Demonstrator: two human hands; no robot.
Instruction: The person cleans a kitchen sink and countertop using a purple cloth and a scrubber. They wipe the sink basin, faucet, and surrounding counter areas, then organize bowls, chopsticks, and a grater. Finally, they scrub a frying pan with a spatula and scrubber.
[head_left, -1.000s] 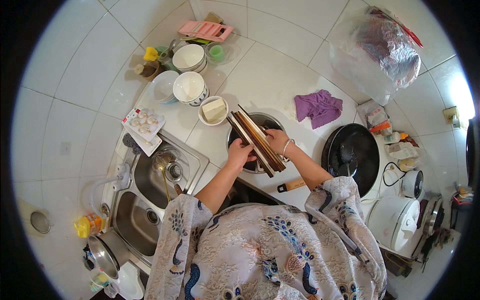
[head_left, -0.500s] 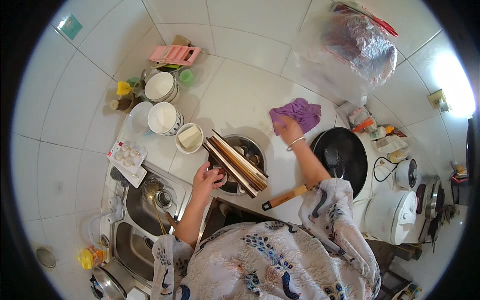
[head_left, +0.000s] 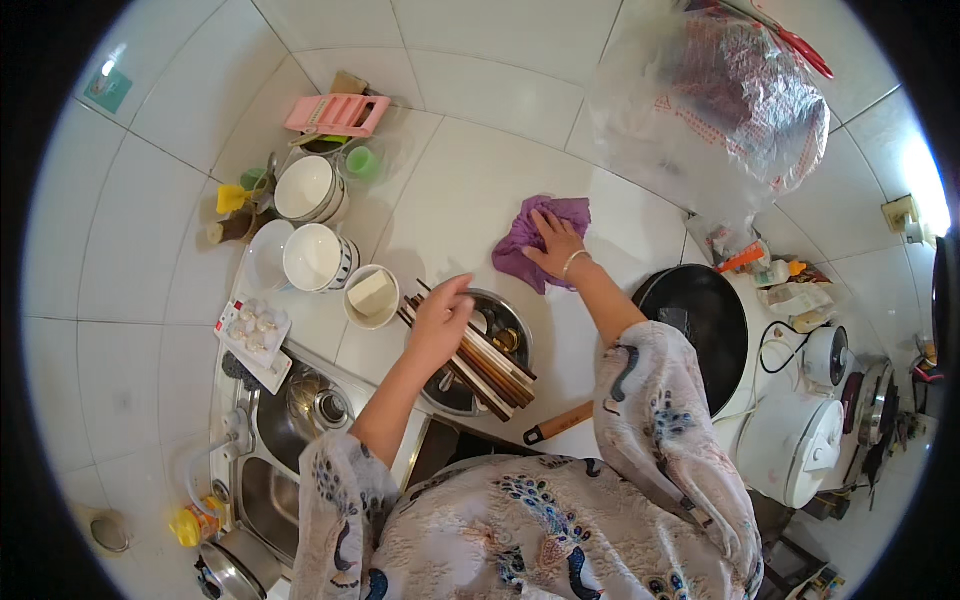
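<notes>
My right hand (head_left: 558,246) lies flat with fingers spread on a crumpled purple cloth (head_left: 517,262), pressing it against the white counter. My left hand (head_left: 440,322) is over a bundle of chopsticks (head_left: 490,370), brown, dark and cream, its fingers loosely stretched and apparently not gripping them. The chopsticks rest across a round steel bowl (head_left: 528,330) that has several small metal-looking items in it. Beside my left hand stands a small white bowl (head_left: 350,309) with a pale block (head_left: 372,294) inside.
White bowls (head_left: 312,257), a pink grater (head_left: 337,115) and a pack of eggs or white bulbs (head_left: 257,328) are at the left, above the double sink (head_left: 268,500). A black pan (head_left: 705,345) and white cooker (head_left: 785,450) stand right. A plastic bag (head_left: 720,110) hangs at the back.
My right hand has slid left with the purple cloth, its fingers now spread flat. From beside the chopsticks, my left hand has moved up and over them. The view has shifted slightly.
</notes>
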